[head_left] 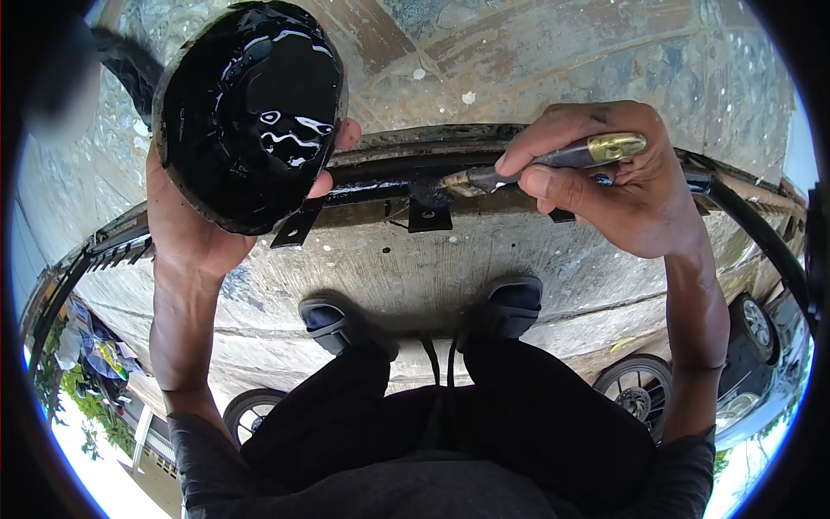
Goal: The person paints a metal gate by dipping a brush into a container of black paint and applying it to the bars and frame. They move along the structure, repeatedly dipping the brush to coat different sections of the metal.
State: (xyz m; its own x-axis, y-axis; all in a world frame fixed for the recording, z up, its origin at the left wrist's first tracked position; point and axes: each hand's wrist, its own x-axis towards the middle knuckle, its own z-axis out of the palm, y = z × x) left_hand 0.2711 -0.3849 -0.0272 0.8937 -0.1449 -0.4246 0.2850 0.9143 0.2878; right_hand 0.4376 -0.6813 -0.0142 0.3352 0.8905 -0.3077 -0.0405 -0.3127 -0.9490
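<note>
My left hand [203, 225] is wrapped round the underside of a bowl [186, 164] coated inside with glossy black paint [290, 73]. The bowl tilts toward me, and its fingertips show at the right rim. In my right hand [618, 182] is a paintbrush [571, 157] with a worn handle and a brass-coloured end. Its dark bristles touch a black metal rail [372, 186] near a small flat tab with a hole [430, 218]. Wet black paint shines along the rail. Part of the rail is hidden behind the bowl and my right hand.
A stone-patterned floor [571, 60] lies beyond the rail, concrete [415, 277] on my side. My sandalled feet [327, 322] stand close to it. Motorcycle wheels [635, 394] are behind me, a car [752, 355] at the right. A black bar [761, 238] curves along the right.
</note>
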